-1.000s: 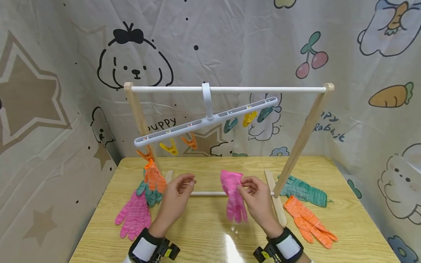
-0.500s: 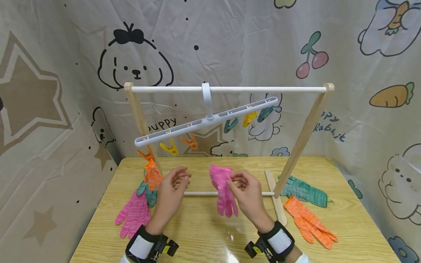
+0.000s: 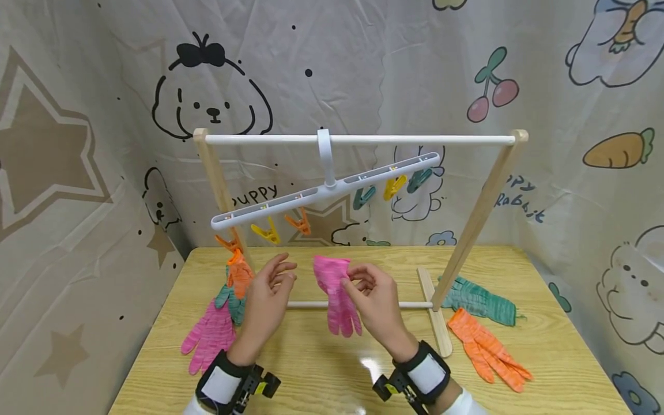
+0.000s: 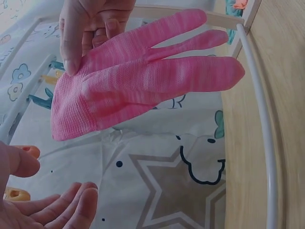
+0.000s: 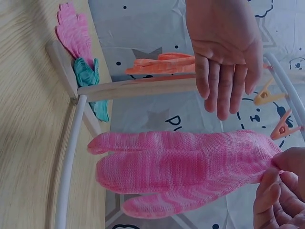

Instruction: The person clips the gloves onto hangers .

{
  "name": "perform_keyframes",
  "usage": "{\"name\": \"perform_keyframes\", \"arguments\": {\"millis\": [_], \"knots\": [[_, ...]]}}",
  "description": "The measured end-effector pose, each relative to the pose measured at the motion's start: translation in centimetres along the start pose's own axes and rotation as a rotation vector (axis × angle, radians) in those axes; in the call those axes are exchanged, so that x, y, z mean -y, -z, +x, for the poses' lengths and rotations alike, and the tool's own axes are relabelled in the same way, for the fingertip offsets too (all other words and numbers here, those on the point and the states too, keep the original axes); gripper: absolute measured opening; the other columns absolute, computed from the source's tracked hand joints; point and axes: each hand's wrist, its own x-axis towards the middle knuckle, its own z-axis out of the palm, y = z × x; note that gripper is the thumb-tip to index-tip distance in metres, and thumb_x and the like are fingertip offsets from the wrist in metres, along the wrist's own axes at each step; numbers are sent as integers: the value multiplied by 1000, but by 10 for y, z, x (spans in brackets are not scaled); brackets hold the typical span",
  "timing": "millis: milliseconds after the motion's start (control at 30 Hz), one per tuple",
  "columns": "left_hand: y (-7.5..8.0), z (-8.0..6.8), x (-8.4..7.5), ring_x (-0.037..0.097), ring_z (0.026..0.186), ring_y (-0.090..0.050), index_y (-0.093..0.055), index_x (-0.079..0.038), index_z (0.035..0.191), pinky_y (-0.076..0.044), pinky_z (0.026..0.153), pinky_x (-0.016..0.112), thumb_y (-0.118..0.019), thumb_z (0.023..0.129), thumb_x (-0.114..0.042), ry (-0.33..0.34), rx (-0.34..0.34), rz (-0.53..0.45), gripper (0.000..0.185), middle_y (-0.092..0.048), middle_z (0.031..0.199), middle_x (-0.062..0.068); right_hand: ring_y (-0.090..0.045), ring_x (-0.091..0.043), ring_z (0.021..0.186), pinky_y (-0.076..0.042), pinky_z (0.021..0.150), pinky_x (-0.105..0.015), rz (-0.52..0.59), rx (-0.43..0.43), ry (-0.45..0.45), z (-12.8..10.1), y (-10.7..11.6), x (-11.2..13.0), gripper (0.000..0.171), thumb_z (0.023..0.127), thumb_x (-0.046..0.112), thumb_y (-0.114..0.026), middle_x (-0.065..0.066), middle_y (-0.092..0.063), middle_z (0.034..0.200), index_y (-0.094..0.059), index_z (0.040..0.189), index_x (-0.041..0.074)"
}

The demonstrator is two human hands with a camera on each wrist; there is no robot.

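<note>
My right hand [image 3: 376,297] pinches a pink knit glove [image 3: 336,291] near its cuff, and the glove's fingers dangle downward. In the right wrist view the thumb and forefinger close on the cuff edge of that glove [image 5: 190,167]. My left hand [image 3: 268,294] is held up to the left of the glove with relaxed fingers and nothing in them; a gap separates the two. Above both hands a white hanger [image 3: 311,196] hangs tilted from a rod, with orange, yellow and green clips. An orange glove [image 3: 240,274] hangs from the leftmost orange clip [image 3: 228,242].
A wooden frame [image 3: 474,225] with a white top rod [image 3: 415,139] and a low white bar [image 3: 306,305] stands around the hands. Left on the table lie a pink glove [image 3: 207,340] and a green glove [image 3: 236,305]; right lie a green glove [image 3: 482,301] and an orange one [image 3: 487,349].
My right hand has carried the pink glove leftward and slightly up, toward the left hand. My left hand has risen a little and shifted slightly left, its fingers straighter.
</note>
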Motion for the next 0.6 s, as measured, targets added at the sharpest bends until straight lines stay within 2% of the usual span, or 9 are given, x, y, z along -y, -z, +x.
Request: {"name": "perform_keyframes", "arguments": {"millis": [133,300,433,600], "knots": [[3,2,-4,29,114,-69,-47,-6,149,-51,88,16,-55,102,-12,13,-5,12,48,-66,134,15,-61,-6,68,-52,63,-19,-5,11,4,1,-3,1,14,87,2,-76,-13,-74,92,-69,99,4],[4,5,-8,24,121,-66,-41,-10,153,-51,94,20,-54,103,-19,42,-14,3,52,-61,142,10,-61,-7,67,-51,62,-19,-23,11,-2,2,-6,3,14,87,2,-76,-12,-75,91,-70,99,5],[4,10,-11,26,126,-63,-37,-5,155,-50,99,20,-53,103,-15,15,-73,-67,55,-61,143,13,-61,-7,68,-51,62,-18,-18,16,2,4,-9,6,13,87,2,-76,-13,-75,91,-70,99,4],[1,15,-17,27,128,-61,-38,-5,154,-49,106,30,-52,103,-15,-25,-124,-123,54,-60,143,14,-61,-8,67,-52,62,-19,-17,33,6,4,-13,10,13,87,2,-76,-13,-74,91,-69,99,5]]}}
